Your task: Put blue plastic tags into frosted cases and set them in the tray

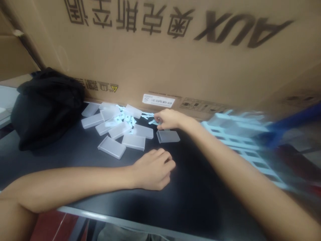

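Observation:
Several translucent flat cases (112, 147) lie spread on the black table (100, 197), with small light-blue plastic pieces (128, 119) heaped among them. My right hand (167, 118) reaches to the right end of this heap, thumb and fingers pinched at the blue pieces; what lies between the fingertips is too small to make out. Just below that hand is a single case (168, 136). My left hand (155, 169) rests on the table nearer to me, its fingers curled in; whether anything is inside them is hidden.
A large cardboard box (125, 60) with printing stands along the table's back. On the left sits a black cloth bag (47, 110). Light-blue slotted racks (250, 154) with cases on them are at the right, beside a blurred blue bar (298, 117).

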The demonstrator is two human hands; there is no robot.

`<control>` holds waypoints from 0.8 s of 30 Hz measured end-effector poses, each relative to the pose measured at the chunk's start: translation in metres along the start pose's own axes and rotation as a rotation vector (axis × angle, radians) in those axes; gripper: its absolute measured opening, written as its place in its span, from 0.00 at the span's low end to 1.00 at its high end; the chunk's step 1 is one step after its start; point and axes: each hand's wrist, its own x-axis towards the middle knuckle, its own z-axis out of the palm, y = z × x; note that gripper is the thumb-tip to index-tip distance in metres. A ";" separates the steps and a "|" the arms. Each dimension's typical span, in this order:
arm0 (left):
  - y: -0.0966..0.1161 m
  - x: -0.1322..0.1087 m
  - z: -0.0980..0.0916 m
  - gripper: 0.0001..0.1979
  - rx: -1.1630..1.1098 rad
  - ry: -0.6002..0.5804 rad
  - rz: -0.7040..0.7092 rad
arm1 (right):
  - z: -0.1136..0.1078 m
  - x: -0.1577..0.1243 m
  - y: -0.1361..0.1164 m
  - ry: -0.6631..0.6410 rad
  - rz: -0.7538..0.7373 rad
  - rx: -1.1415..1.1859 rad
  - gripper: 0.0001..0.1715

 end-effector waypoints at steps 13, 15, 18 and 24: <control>0.001 0.000 -0.005 0.08 -0.018 -0.029 -0.020 | -0.052 -0.089 0.022 -0.147 0.057 0.020 0.13; 0.002 0.000 -0.007 0.09 -0.038 -0.023 -0.045 | -0.044 -0.113 0.021 -0.236 0.025 0.129 0.11; 0.003 0.001 -0.008 0.12 -0.071 0.005 -0.071 | -0.022 -0.141 0.011 -0.315 -0.034 0.275 0.09; 0.002 0.001 -0.006 0.18 -0.085 -0.004 -0.020 | 0.001 -0.145 0.017 -0.253 -0.079 0.418 0.15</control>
